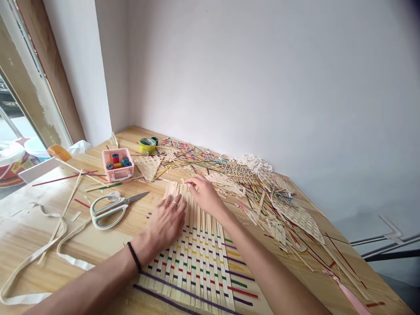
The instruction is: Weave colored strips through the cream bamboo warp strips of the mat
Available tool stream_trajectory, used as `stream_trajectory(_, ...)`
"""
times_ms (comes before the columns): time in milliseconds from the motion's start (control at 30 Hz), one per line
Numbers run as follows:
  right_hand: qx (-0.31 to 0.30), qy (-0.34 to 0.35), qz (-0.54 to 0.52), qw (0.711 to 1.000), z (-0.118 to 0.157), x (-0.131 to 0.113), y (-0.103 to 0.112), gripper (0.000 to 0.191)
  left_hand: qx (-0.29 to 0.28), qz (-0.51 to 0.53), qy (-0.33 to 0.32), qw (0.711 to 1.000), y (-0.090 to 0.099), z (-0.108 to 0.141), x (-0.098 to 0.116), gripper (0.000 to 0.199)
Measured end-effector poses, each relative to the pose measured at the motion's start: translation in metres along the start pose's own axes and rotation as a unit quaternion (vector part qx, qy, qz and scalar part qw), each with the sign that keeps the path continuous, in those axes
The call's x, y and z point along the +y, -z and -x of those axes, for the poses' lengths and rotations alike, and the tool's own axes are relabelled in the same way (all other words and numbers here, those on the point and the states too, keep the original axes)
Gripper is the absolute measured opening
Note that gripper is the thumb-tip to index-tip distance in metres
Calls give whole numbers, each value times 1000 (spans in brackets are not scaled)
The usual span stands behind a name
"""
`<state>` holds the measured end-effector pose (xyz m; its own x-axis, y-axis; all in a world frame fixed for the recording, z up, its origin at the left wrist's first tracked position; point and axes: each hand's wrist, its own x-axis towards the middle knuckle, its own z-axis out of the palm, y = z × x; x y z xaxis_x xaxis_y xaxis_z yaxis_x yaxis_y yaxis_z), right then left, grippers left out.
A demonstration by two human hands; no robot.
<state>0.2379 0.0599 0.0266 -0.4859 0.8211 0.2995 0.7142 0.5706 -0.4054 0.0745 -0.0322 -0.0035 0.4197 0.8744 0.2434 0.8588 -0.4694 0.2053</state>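
A woven mat of pale bamboo strips (197, 256) lies in front of me, crossed by purple, green, yellow and red strips whose ends stick out at the sides. My left hand (167, 218) rests flat on the mat's left side, fingers stretched toward its far end. At that far end my right hand (201, 192) has its thumb and forefinger close together at the tip of a pale strip. Two loose purple strips (183, 291) lie across the near part of the mat. White-handled scissors (110, 211) lie with blades apart, left of my left hand.
A pink box (118, 168) of thread spools stands at the back left, near a yellow tape roll (147, 145). Loose strips and woven scraps (239, 175) crowd the back and right. A white ribbon (29, 262) curls along the left. The wall (262, 78) borders the table's far side.
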Motion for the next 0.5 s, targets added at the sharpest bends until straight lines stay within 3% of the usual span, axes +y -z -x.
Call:
stream_trajectory(167,-75,-24,73,994,-55,-11,-31,32,7,3,7,1000,-2,0,1,33)
stream_trajectory(400,-143,-81,133,977,-72,-18,-42,22,43,40,32,998,-4,-1,-4,29)
stream_trajectory(500,-171,-106,136,970,-78,-21,-39,18,83,69,66,992,-2,-6,-18,40)
